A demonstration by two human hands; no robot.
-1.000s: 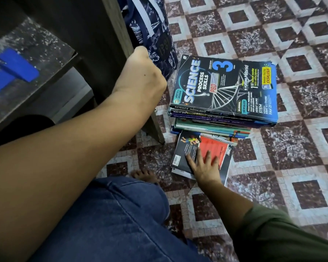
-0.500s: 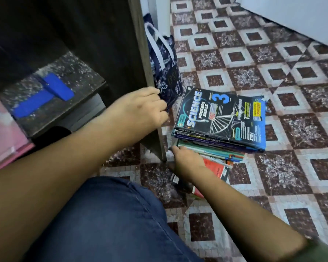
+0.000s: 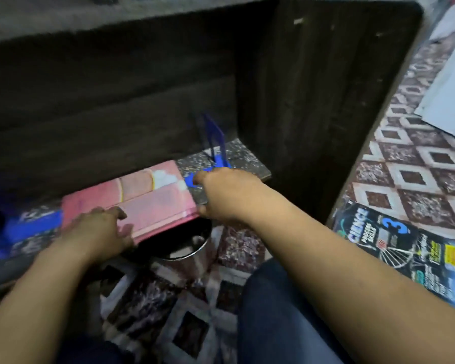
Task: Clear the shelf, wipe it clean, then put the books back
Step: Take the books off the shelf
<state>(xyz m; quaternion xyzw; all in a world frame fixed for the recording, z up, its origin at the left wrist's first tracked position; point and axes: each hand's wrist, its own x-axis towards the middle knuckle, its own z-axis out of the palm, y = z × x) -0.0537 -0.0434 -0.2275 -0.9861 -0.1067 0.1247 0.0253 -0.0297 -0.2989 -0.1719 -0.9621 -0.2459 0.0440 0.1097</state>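
While the science stack (image 3: 405, 253) is sitting on the floor tiles to our right, we are noting that both hands have shifted. Half a second back the right was at that stack and the left was on the cabinet side. Now both are working at the pink book (image 3: 147, 200), which is lying flat on the shelf (image 3: 247, 158) just left of the upright blue bookend (image 3: 216, 143). The left hand (image 3: 100, 232) is resting spread fingers on the near cover edge, closing on nothing we can make out. The right hand (image 3: 229, 195) is curling round the book's right corner, though blur is hiding how firmly. We are judging the clearing unfinished, with the wiping waiting.
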